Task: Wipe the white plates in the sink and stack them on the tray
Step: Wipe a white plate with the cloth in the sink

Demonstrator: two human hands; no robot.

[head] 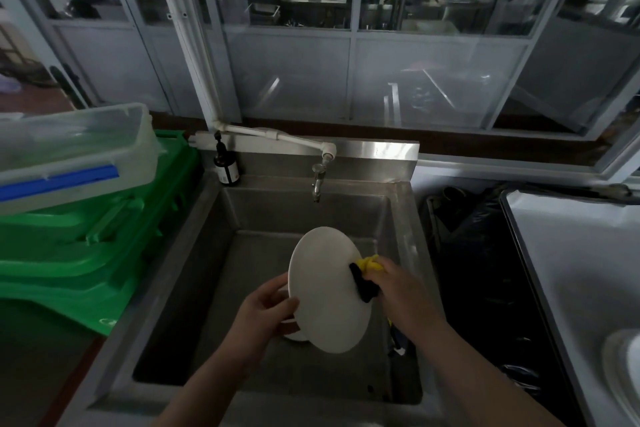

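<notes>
Holding a white plate (pixel 329 291) tilted on edge above the steel sink (pixel 221 253), left hand (pixel 266 308) clamped on its left rim, thumb across the face. Pressing a yellow cloth (pixel 370 262) with a black patch against the plate's right edge, right hand (pixel 401 291) bunched around it. Lying lower in the basin, just behind the left hand, the white rim of 1 more plate (pixel 294 334), mostly hidden. Standing over the basin's back wall, a metal tap (pixel 317 184); beside it in the left corner, a dark pump bottle (pixel 225 166). Resting left of the sink, green crates (pixel 86 253) topped by a clear plastic tub (pixel 69 149). Lying at far right, a metal tray (pixel 571 253).
</notes>
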